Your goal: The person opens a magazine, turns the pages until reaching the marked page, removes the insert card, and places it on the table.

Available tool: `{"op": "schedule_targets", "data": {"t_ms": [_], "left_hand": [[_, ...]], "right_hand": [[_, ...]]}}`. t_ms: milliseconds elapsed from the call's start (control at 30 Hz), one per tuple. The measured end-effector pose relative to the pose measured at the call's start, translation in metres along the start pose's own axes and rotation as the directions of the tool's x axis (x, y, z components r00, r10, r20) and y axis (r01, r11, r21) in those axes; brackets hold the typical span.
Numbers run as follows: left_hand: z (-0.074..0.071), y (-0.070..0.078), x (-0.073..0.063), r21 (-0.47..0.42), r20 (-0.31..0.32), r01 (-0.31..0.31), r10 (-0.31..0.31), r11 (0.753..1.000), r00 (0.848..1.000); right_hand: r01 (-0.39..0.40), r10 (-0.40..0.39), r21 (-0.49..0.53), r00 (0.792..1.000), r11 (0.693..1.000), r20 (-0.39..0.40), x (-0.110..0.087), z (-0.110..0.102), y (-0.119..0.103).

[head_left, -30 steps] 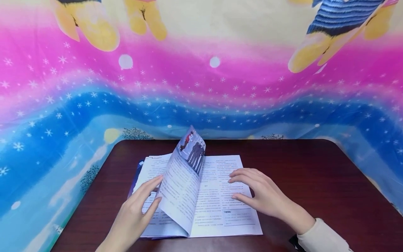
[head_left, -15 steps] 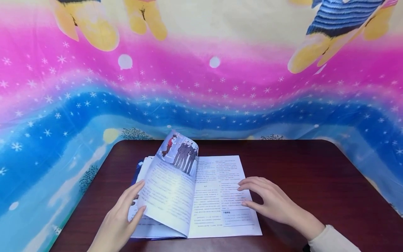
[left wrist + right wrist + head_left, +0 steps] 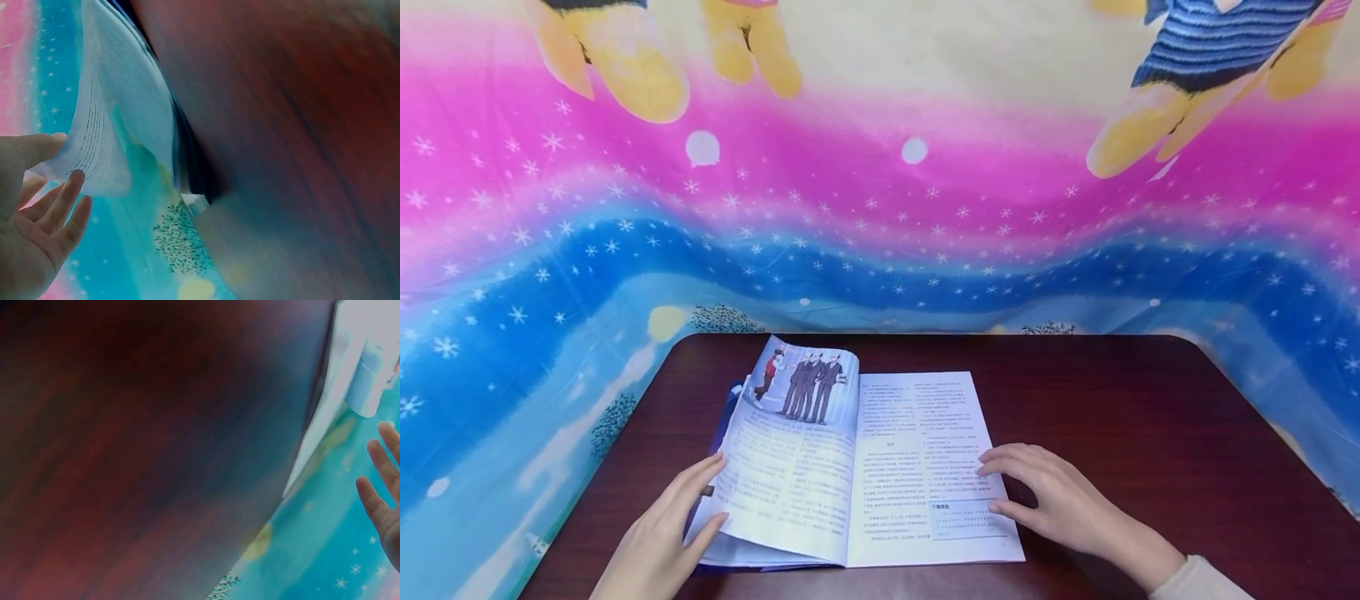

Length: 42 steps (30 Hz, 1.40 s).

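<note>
An open magazine (image 3: pixel 917 467) lies on the dark wooden table. One of its pages (image 3: pixel 797 475), printed with a picture of suited figures, curves up over the left half. My left hand (image 3: pixel 658 529) pinches that page's outer edge between thumb and fingers. In the left wrist view the raised page (image 3: pixel 100 144) runs between the thumb and fingers of the same hand. My right hand (image 3: pixel 1060 504) hovers at the right page's outer edge, its fingers loosely bent and holding nothing. Several of its fingers (image 3: pixel 378 481) show spread in the right wrist view.
Bare dark red-brown tabletop (image 3: pixel 1150 417) extends to the right of the magazine. Behind and around the table hangs a colourful cloth (image 3: pixel 850 192) with snowflakes and cartoon figures. A blue cover edge (image 3: pixel 730 408) sticks out at the magazine's left.
My left hand has drawn the page from near upright over to the left and down, showing its picture more fully. The right hand has shifted slightly right and toward the front.
</note>
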<state>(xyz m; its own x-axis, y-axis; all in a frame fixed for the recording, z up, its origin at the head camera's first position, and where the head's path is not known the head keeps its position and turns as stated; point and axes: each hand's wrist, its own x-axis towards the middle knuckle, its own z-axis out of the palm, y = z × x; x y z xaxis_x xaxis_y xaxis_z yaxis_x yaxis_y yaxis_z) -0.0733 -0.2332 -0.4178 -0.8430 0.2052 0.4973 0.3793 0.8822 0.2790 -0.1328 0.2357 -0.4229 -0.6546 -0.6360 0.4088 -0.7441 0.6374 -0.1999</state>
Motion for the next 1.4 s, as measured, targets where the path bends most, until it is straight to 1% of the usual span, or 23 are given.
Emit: {"op": "schedule_targets", "data": {"t_ms": [100, 167, 233, 367, 500, 567, 633, 733, 867, 933, 967, 1100, 1200, 1267, 1333, 1400], "left_hand": [[0.001, -0.004, -0.003, 0.022, 0.031, 0.012, -0.013, 1.0, 0.999], [0.001, -0.007, -0.004, 0.027, 0.077, 0.04, -0.042, 0.999, 0.996], [0.001, -0.009, -0.005, 0.036, 0.137, 0.077, -0.081, 0.996, 0.987], [0.001, -0.014, -0.006, 0.052, 0.258, 0.138, -0.147, 0.989, 0.955], [0.003, -0.019, -0.006, 0.061, 0.338, 0.158, -0.169, 0.986, 0.926], [0.005, -0.021, -0.006, 0.065, 0.359, 0.164, -0.176, 0.984, 0.916], [0.006, -0.023, -0.005, 0.074, 0.388, 0.168, -0.184, 0.983, 0.903], [0.009, -0.025, -0.004, 0.091, 0.429, 0.185, -0.206, 0.978, 0.879], [0.013, -0.027, 0.0, 0.119, 0.481, 0.217, -0.247, 0.969, 0.841], [0.015, -0.028, 0.001, 0.131, 0.492, 0.227, -0.262, 0.965, 0.83], [0.015, -0.028, 0.001, 0.136, 0.495, 0.23, -0.267, 0.964, 0.827], [0.015, -0.03, 0.001, 0.143, 0.497, 0.219, -0.261, 0.965, 0.827], [0.015, -0.031, 0.001, 0.145, 0.496, 0.211, -0.255, 0.967, 0.83], [0.015, -0.032, 0.001, 0.142, 0.5, 0.207, -0.251, 0.968, 0.829], [0.015, -0.033, 0.0, 0.14, 0.495, 0.202, -0.246, 0.969, 0.834], [0.015, -0.034, -0.001, 0.137, 0.5, 0.199, -0.241, 0.97, 0.831]], "right_hand": [[-0.004, 0.004, 0.002, 1.0, 1.0, 0.019, -0.006, 0.002, 0.002], [-0.001, 0.001, 0.002, 1.0, 1.0, 0.025, -0.009, 0.002, 0.004], [0.004, -0.004, 0.003, 1.0, 1.0, 0.03, -0.012, 0.003, 0.005], [-0.001, 0.001, 0.001, 0.998, 1.0, 0.058, -0.017, 0.003, 0.007], [-0.013, 0.013, 0.0, 0.996, 1.0, 0.091, -0.022, 0.005, 0.009], [-0.014, 0.014, -0.001, 0.995, 1.0, 0.103, -0.024, 0.006, 0.011], [-0.018, 0.019, -0.004, 0.993, 1.0, 0.113, -0.025, 0.007, 0.012], [-0.029, 0.03, -0.011, 0.99, 1.0, 0.137, -0.026, 0.008, 0.014], [-0.051, 0.054, -0.021, 0.983, 0.998, 0.178, -0.027, 0.009, 0.014], [-0.063, 0.066, -0.025, 0.978, 0.998, 0.196, -0.027, 0.009, 0.013], [-0.069, 0.073, -0.026, 0.976, 0.997, 0.204, -0.027, 0.009, 0.013], [-0.087, 0.091, -0.031, 0.97, 0.996, 0.227, -0.027, 0.009, 0.012], [-0.098, 0.102, -0.03, 0.964, 0.995, 0.245, -0.027, 0.008, 0.012], [-0.102, 0.107, -0.03, 0.961, 0.994, 0.255, -0.027, 0.007, 0.012], [-0.109, 0.113, -0.03, 0.958, 0.994, 0.264, -0.027, 0.007, 0.011], [-0.111, 0.115, -0.032, 0.957, 0.993, 0.267, -0.027, 0.007, 0.011]]}}
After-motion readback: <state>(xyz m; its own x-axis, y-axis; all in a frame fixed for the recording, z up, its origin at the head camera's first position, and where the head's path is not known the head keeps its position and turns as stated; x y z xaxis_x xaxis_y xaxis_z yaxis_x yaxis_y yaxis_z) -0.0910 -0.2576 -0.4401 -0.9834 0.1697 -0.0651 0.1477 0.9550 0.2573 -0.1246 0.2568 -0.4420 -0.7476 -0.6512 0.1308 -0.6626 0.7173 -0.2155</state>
